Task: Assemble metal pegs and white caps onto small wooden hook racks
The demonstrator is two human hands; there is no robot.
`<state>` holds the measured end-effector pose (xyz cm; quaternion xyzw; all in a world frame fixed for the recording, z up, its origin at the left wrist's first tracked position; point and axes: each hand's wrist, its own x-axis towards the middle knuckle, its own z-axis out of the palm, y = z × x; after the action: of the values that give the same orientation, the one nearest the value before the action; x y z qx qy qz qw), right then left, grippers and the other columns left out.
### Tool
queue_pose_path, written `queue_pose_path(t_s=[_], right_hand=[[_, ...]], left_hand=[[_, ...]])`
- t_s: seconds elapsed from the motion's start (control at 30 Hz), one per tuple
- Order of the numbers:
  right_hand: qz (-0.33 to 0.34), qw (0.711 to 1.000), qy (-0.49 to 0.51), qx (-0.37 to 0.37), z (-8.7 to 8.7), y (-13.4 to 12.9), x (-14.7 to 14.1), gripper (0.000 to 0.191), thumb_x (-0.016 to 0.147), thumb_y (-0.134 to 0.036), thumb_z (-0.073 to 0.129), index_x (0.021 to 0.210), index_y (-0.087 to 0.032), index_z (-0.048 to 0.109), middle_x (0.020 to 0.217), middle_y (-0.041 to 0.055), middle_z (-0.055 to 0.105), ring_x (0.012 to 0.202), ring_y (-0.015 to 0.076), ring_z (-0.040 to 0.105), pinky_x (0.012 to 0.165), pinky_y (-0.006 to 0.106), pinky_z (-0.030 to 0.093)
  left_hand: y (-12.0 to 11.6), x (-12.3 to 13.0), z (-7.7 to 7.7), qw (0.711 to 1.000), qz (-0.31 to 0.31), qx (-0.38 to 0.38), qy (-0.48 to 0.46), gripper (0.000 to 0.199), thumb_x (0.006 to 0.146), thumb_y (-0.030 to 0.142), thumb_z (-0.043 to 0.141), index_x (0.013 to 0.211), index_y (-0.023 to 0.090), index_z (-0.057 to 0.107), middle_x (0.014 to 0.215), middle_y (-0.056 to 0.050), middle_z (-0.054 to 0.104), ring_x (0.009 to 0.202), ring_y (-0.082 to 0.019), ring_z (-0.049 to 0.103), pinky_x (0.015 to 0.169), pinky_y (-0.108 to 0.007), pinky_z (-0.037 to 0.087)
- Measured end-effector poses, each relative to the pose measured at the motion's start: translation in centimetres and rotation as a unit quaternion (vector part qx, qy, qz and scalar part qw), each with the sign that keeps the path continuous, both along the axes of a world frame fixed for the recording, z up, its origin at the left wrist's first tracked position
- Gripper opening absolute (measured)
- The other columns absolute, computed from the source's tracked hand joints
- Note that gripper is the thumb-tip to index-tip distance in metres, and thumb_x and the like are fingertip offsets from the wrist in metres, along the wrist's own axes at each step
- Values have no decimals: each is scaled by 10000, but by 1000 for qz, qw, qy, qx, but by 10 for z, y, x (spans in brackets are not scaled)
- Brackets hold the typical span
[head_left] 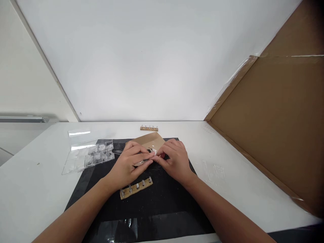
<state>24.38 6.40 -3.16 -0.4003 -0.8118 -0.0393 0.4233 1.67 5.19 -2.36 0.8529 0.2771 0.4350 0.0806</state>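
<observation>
My left hand (131, 163) and my right hand (174, 160) meet above the black mat, fingertips touching. The fingers of both are closed in a pinch, and whatever lies between them is too small to make out. Just behind the fingers is a brown paper sheet or tray (152, 139) with small white pieces (154, 152) on it. Nearer to me, below my left hand, a wooden strip (136, 188) lies at a slant, with several small upright holders along it. One holder near its middle bears a white piece.
A clear compartment box (88, 157) with its lid open lies left of the hands. A second wooden strip (149, 128) sits at the back of the white table (227, 202). Cardboard (273, 128) stands along the right side. The black mat (162, 209) extends toward me.
</observation>
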Motion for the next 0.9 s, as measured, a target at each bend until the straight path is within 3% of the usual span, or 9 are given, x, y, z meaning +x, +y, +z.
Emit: queue_pose_path(t_s=[0.2,0.3,0.4,0.5,0.6,0.7,0.77,0.83,0.9], right_hand=[[56,997,16,-59,-2,-2,-2,283,969,-449,769,839,-211,688,768,12,703,785,194,599,748,340,405],[114,990,-4,-82,0,-5,-4,154,1005,-347,737,922,-219,720,939,31,771,909,205,673,834,353,448],[139,986,-23,-88,3,-9,-6,89,1012,-287,720,950,-225,735,1070,43,780,1037,226,689,921,380,460],[162,981,5,-109,4,-12,-6,158,1072,-256,614,978,-213,734,1012,50,783,969,205,700,893,359,494],[175,975,39,-132,5,-15,-6,246,1111,-199,497,1014,-218,722,973,42,796,928,189,713,896,356,499],[212,966,-2,-145,10,-22,-6,300,1086,-108,435,1217,-239,670,1156,64,786,1093,215,708,1007,415,475],[245,956,-28,-160,15,-28,-6,449,1007,-33,432,1382,-240,564,1281,91,740,1208,229,673,1096,464,443],[267,947,-33,-174,20,-34,-6,593,897,-20,491,1450,-232,478,1334,105,699,1257,239,651,1201,519,368],[277,943,-33,-183,22,-38,-7,648,822,-63,566,1438,-235,459,1326,98,687,1254,250,655,1275,566,262]], left_hand=[[12,-12,-5,999,-26,29,15,88,972,283,757,1044,277,808,849,-10,796,817,-189,677,817,-401,552],[15,-19,-6,998,-19,56,26,68,937,334,800,973,278,815,859,-1,822,902,-209,753,861,-413,541],[15,-26,-2,999,-16,24,40,97,937,389,795,928,296,822,907,10,843,940,-211,786,991,-445,509],[16,-31,1,996,-13,-50,71,107,983,399,741,964,332,823,929,50,849,845,-170,796,1207,-499,372],[21,-37,-1,995,44,-37,86,151,1052,339,646,1051,329,796,970,63,849,798,-152,792,1249,-514,317],[26,-40,-9,989,119,35,84,218,1086,243,553,1182,300,740,1058,19,848,875,-184,805,1213,-529,348],[27,-40,-13,986,137,36,83,365,1090,171,480,1402,305,616,1169,-18,830,949,-203,806,1204,-547,350],[24,-36,-14,989,123,-1,80,607,1081,109,400,1643,314,301,1364,-76,752,1026,-213,795,1201,-570,350],[19,-31,-13,992,95,-29,74,795,1062,79,369,1698,302,-55,1561,-166,588,1101,-229,772,1196,-606,344]])
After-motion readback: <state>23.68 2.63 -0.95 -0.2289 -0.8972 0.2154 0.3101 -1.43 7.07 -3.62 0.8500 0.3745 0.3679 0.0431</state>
